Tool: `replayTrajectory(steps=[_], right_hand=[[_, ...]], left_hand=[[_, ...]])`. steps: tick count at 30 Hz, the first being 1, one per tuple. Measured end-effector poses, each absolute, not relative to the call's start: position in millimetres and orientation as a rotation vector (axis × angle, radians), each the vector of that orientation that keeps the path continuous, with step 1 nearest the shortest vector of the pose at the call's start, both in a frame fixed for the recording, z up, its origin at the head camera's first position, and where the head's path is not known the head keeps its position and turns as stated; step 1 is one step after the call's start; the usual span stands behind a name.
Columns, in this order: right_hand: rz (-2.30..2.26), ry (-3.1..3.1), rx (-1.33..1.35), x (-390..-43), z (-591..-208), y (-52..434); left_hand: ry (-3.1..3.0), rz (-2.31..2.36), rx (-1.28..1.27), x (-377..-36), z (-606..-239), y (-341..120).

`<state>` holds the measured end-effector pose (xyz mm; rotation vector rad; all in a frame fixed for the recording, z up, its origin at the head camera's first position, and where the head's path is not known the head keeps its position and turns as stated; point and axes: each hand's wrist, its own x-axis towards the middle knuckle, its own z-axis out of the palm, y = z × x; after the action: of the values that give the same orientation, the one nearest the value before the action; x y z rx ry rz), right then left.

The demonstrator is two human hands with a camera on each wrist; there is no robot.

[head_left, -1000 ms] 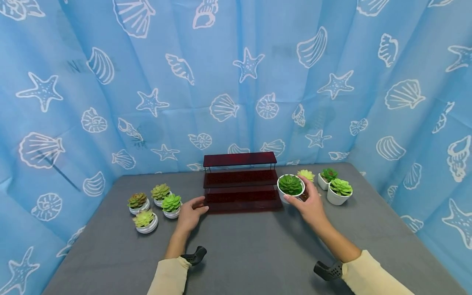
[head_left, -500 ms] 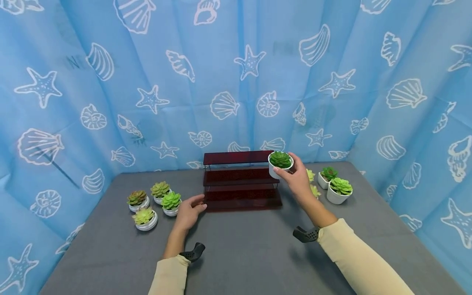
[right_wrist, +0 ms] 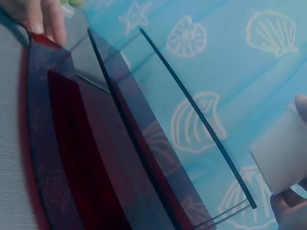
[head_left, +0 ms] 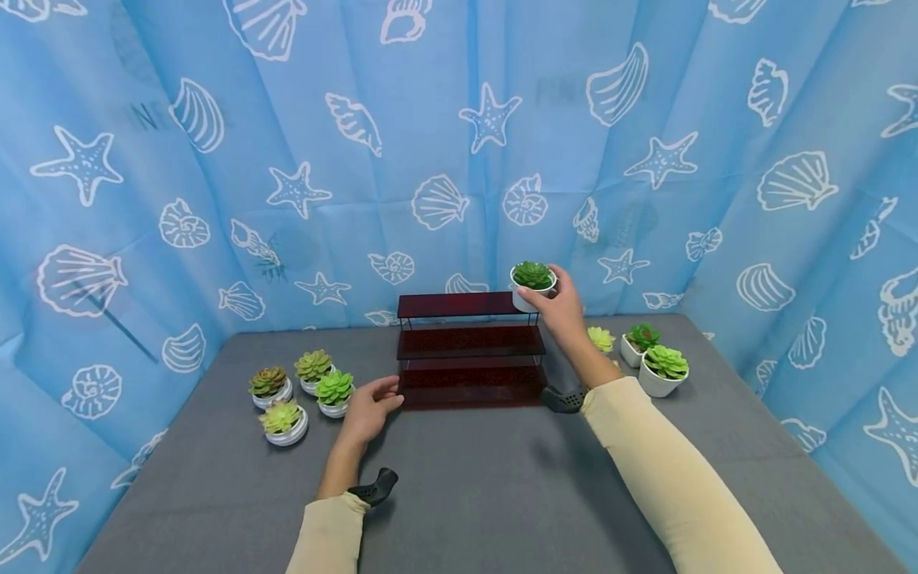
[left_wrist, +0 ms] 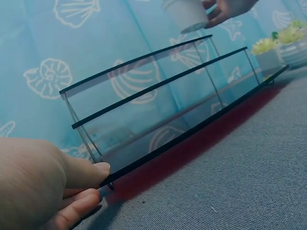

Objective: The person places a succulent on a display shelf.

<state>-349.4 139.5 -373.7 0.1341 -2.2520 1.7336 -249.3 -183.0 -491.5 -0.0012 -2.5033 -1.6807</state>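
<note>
A three-tier dark red see-through display shelf [head_left: 469, 341] stands at the back of the grey table. My left hand [head_left: 367, 413] is at its lower left corner; in the left wrist view the thumb [left_wrist: 91, 171] lies over the bottom tier's end, with fingers below it. My right hand [head_left: 565, 307] grips a green succulent in a white pot [head_left: 529, 300] from its right side. The pot is upright at the right end of the top tier. In the left wrist view its base appears just above that tier, and the right wrist view shows the white pot [right_wrist: 283, 151] beside the tier's end.
Several succulents in ribbed white pots, one bright green [head_left: 334, 388], stand left of the shelf. On the right are more potted succulents, including a light green one [head_left: 665, 363], partly behind my right forearm. A blue seashell curtain [head_left: 437, 119] hangs behind the table.
My right hand has carried the potted succulent up and leftward, from beside the lower tiers to the top tier's right end. My left hand has stayed at the shelf's corner.
</note>
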Motion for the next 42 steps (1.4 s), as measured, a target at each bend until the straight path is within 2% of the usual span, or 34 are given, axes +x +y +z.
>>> replayTrajectory(steps=[14, 42], right_hand=[[1.543, -2.464, 0.144, -372.8, -384.1, 136.0], [1.589, -2.518, 0.130, -371.6, -387.8, 131.2]], left_hand=[[-2.501, -1.672, -0.018, -246.2, -489.2, -180.8], [-2.467, -1.728, -0.025, -247.5, -489.4, -181.6]])
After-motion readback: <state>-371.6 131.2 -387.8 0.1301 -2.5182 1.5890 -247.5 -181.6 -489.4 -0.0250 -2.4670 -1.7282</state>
